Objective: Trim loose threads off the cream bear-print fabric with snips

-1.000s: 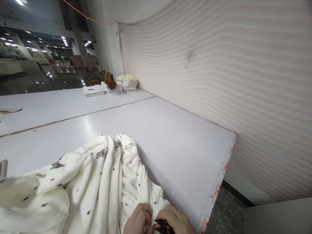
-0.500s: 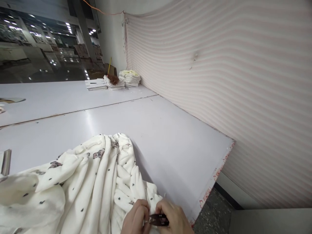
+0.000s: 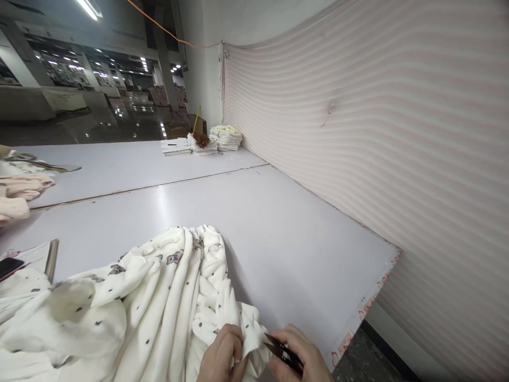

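— Head view: where?
— Near edge of table (image 3: 278,233): fleece (image 3: 151,302), bunched. Left hand (image 3: 222,356) pinching a fold, fingers pressed together; right hand (image 3: 302,358) clamped round snips (image 3: 284,353).
— Handling?
— Probably soft, light, floppy, bulky. Best gripped at a pinched fold, close to the blades.

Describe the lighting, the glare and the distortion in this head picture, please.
Head view: ceiling lights glare in streaks and reflect off the glossy floor; a soft sheen lies on the table; the wide lens bends the striped wall into curves; the hands and snips sit cropped at the bottom edge, the cloth sharp.
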Demonstrator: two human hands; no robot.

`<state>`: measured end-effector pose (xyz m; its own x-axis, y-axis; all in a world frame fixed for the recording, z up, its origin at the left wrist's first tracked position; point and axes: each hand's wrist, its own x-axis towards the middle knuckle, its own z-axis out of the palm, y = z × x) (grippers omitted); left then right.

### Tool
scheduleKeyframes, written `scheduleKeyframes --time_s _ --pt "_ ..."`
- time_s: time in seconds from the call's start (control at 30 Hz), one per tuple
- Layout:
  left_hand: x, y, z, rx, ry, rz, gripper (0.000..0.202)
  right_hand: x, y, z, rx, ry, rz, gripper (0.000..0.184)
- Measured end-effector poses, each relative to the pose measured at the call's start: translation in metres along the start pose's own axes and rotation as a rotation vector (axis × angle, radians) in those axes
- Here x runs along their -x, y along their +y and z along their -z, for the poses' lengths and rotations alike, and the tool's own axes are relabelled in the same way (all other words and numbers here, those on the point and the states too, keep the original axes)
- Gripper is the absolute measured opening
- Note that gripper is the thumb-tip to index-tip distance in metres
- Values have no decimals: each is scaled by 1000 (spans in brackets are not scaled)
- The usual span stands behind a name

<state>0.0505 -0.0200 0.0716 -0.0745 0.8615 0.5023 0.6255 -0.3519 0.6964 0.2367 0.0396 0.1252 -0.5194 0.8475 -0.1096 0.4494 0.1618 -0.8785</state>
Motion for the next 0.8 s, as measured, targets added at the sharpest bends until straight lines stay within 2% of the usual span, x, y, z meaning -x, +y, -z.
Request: scheduleKeyframes --time_s 0.07,0.17,0.27,0.43,0.53,0.63,0.73,0.8 --pt "0 0 -2 -4 30 18 25 -7 -10 11 177 9 73 28" --pt "-1 2 -5 5 60 38 23 -15 -16 19 397 -75 161 28" --pt "-4 4 -5 16 39 35 22 -20 -14 21 498 -125 253 26" --pt "-8 4 -1 21 10 13 22 -28 -11 21 430 -190 350 25" --pt "-9 3 3 20 -12 -15 23 -33 -14 23 233 -253 346 27" --pt "-10 1 6 9 -41 -63 23 -37 -18 27 20 -228 307 23" --pt "-11 0 8 -8 -59 -87 24 -37 -23 32 77 -194 256 24" --pt "-11 0 9 -16 -67 -84 24 -37 -27 34 209 -251 222 24"
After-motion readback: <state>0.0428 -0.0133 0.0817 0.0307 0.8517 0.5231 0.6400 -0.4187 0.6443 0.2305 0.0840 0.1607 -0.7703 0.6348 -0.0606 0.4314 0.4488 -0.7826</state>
